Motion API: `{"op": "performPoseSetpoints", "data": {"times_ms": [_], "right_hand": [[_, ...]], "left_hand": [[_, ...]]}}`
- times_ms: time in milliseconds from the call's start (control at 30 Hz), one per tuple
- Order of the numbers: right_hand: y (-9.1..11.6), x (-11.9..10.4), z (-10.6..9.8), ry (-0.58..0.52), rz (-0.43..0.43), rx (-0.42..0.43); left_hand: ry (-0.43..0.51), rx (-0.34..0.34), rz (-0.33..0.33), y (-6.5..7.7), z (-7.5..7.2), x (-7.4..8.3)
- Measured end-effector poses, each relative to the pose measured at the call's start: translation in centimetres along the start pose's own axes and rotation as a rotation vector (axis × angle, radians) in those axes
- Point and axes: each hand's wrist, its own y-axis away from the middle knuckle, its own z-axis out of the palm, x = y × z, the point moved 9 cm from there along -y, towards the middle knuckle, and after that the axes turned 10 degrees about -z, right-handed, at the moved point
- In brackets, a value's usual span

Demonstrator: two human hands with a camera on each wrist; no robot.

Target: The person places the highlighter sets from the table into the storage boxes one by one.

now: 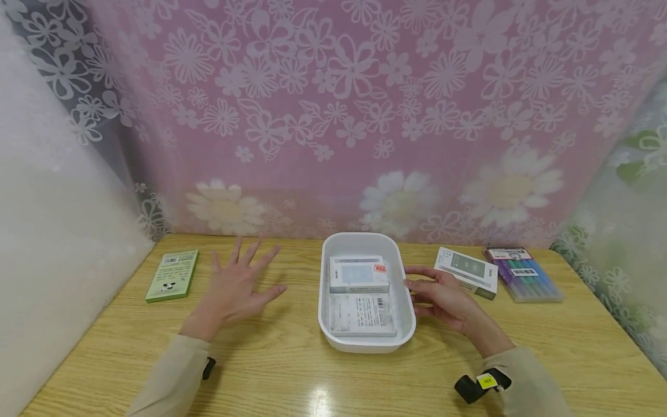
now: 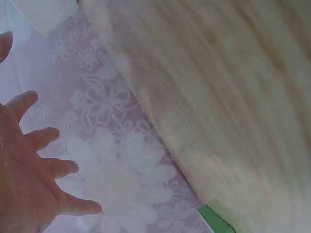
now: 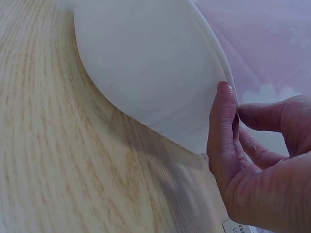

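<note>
A white plastic basin (image 1: pixel 367 343) stands on the wooden table with two boxes inside. One is a white box (image 1: pixel 359 277) with a pale blue panel; nearer me lies a flatter printed box (image 1: pixel 361 315). My right hand (image 1: pixel 445 298) is at the basin's right side, thumb and fingers at the rim. In the right wrist view, that hand (image 3: pixel 262 160) has its bent fingers against the outer wall of the basin (image 3: pixel 150 63). My left hand (image 1: pixel 237 286) is spread in the air left of the basin, holding nothing; its fingers (image 2: pixel 60 167) are splayed.
A green box (image 1: pixel 173 276) with a panda picture lies at the far left. On the right are another white box (image 1: pixel 467 271) and a clear pack of coloured markers (image 1: pixel 523 275). A pink flowered curtain (image 1: pixel 333 116) hangs behind the table (image 1: pixel 281 370).
</note>
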Motion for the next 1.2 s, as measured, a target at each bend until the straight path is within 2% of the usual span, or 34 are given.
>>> {"op": "performPoseSetpoints", "data": {"times_ms": [300,533,900,1067,1200], "right_hand": [[-0.1,0.1,-0.2,0.02,0.007,0.013],[0.0,0.0,0.0,0.018,-0.002,0.007],[-0.1,0.0,-0.1,0.025,0.0,0.01],[-0.1,0.0,-0.1,0.029,0.0,0.015],[0.0,0.1,-0.1,0.029,-0.002,0.016]], "left_hand": [[-0.022,0.009,-0.054,0.2,-0.1,-3.4],[0.0,-0.072,-0.14,0.2,0.0,-6.5],[-0.021,-0.186,-0.261,0.0,1.1,-11.8],[-0.01,-0.227,-0.297,-0.3,1.3,-14.3],[-0.002,-0.273,-0.317,-0.3,1.7,-15.5]]}}
